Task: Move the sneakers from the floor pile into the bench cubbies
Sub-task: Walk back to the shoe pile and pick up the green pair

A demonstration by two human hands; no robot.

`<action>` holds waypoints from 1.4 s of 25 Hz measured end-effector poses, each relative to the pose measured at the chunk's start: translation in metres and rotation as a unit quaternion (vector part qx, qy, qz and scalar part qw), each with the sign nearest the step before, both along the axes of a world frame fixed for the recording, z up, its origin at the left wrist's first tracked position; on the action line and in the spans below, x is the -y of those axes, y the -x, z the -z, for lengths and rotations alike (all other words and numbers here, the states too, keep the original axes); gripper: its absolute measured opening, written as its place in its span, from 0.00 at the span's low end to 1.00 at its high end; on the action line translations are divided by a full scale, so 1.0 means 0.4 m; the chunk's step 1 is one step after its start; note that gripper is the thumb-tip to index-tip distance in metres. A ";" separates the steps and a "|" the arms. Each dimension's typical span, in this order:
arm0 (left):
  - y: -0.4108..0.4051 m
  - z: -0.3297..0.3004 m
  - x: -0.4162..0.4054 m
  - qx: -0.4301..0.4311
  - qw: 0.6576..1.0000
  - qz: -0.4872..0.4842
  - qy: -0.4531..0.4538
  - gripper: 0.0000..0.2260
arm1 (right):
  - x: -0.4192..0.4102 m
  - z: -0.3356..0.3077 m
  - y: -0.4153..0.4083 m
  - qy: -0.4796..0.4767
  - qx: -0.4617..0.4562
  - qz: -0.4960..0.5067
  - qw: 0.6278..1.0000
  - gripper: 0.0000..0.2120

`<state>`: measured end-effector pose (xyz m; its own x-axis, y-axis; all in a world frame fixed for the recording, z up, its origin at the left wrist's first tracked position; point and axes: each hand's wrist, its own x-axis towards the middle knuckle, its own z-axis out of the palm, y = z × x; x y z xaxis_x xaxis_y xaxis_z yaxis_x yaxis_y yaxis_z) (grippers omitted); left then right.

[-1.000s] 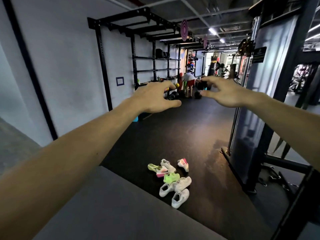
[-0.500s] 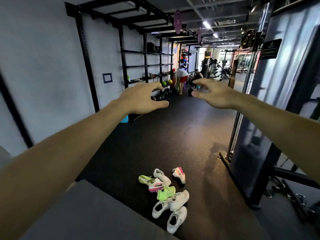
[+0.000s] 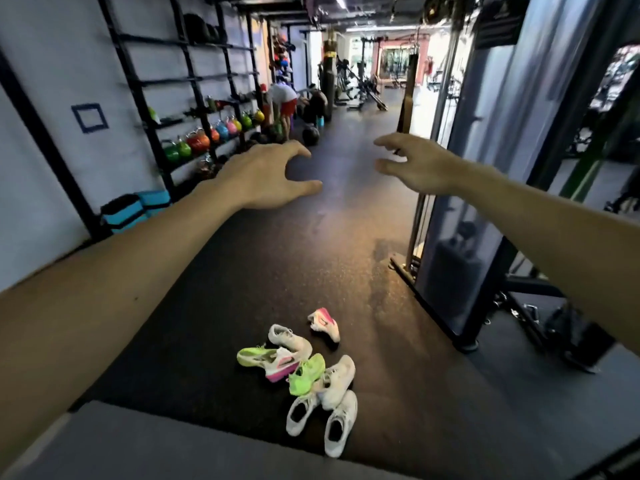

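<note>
1. Both arms have dipped since a moment ago — the left hand (image 3: 263,178) and right hand (image 3: 415,164) reach out, fingers spread, holding nothing.
2. The sneakers (image 3: 304,372) lie heaped on the floor (image 3: 346,258) below, beside the grey worktop (image 3: 156,445) — none moved yet.
3. The wall sign (image 3: 498,19) is too blurred to read.

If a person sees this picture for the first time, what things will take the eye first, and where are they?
First come the two bare arms stretched forward, the left hand and the right hand open and empty, high in the middle of the view. Next is the pile of sneakers on the dark floor at the bottom centre, white ones mixed with neon green and pink. On the left wall, a black rack holds a row of coloured kettlebells.
</note>
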<state>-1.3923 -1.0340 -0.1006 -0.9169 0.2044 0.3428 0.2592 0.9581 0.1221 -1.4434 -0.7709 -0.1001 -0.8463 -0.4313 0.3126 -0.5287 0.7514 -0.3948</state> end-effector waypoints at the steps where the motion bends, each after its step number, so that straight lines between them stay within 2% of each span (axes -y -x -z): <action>1: 0.048 0.023 0.008 0.006 1.000 0.006 -0.006 0.33 | 0.002 0.015 0.037 0.003 0.004 0.010 1.000 0.26; 10: 0.434 0.150 0.010 0.059 0.997 0.038 -0.030 0.35 | -0.009 0.153 0.373 0.029 0.050 0.078 0.995 0.26; 15: 0.601 0.241 0.018 0.083 0.994 0.043 -0.047 0.35 | 0.002 0.245 0.525 0.013 0.066 0.098 0.993 0.26; 26: 0.882 0.333 0.098 0.107 0.987 0.109 -0.059 0.31 | 0.083 0.356 0.722 -0.010 0.111 0.158 0.981 0.25; 35: 0.999 0.399 0.251 0.125 0.980 0.140 -0.058 0.30 | 0.246 0.424 0.806 -0.010 0.121 0.173 0.977 0.24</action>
